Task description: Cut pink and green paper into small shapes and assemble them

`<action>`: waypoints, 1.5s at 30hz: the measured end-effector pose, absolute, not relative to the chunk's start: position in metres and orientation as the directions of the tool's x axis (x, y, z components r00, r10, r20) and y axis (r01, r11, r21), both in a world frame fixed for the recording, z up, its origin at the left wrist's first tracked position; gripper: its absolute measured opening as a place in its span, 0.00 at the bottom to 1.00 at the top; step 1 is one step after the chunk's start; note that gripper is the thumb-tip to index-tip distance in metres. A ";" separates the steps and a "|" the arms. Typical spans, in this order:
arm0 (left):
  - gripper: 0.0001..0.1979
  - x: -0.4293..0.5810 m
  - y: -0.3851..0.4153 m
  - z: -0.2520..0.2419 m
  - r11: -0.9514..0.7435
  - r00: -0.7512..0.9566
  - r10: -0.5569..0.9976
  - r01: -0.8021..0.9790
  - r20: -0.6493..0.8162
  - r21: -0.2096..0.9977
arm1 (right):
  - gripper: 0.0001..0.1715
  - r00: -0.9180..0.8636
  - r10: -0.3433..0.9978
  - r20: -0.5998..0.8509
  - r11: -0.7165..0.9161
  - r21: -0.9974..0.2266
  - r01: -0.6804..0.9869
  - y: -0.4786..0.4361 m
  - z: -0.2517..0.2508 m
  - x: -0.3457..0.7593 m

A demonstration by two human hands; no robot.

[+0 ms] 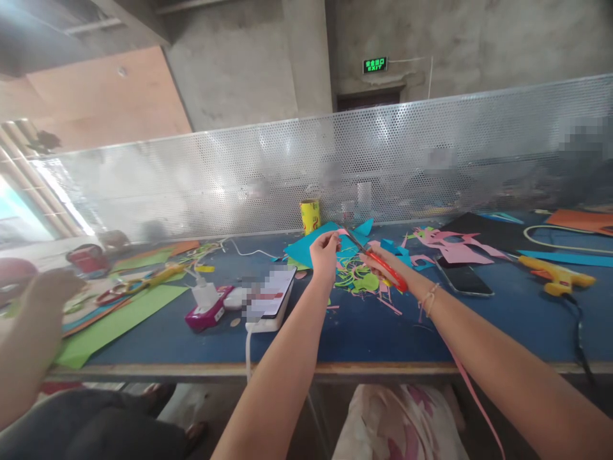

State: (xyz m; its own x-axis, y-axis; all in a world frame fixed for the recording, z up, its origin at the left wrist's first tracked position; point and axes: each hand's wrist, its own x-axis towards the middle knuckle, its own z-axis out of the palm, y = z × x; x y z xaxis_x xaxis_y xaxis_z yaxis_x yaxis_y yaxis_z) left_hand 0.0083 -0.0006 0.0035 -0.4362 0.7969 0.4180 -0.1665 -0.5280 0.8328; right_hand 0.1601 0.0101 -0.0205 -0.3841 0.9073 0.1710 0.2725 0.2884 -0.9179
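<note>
My left hand (324,250) is raised over the blue table (364,326), its fingers pinched on a small pink paper piece (341,232). My right hand (383,267) grips red-handled scissors (378,259), whose blades point up and left at that piece. Under both hands lie teal paper sheets (311,246) and a heap of green and pink scraps (357,278).
A phone (463,276) and pink cut-outs (450,246) lie to the right, with a yellow glue gun (555,275) and its cord beyond. Left of centre sit a phone on a white power bank (271,300), a charger (205,306) and green paper (119,319). Another person's arm (29,332) is at far left. A perforated metal screen (335,172) backs the table.
</note>
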 end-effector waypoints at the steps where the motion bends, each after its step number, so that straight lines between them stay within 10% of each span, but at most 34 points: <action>1: 0.07 0.008 -0.001 0.004 -0.534 -0.442 0.792 -0.166 0.421 0.829 | 0.23 -0.385 0.907 0.171 0.290 -0.916 0.277 0.010 -0.021 0.160; 45: 0.05 0.004 -0.004 0.007 -0.547 -0.440 0.791 -0.196 0.426 0.814 | 0.20 -0.370 0.882 0.291 0.414 -0.854 0.314 -0.009 -0.005 0.163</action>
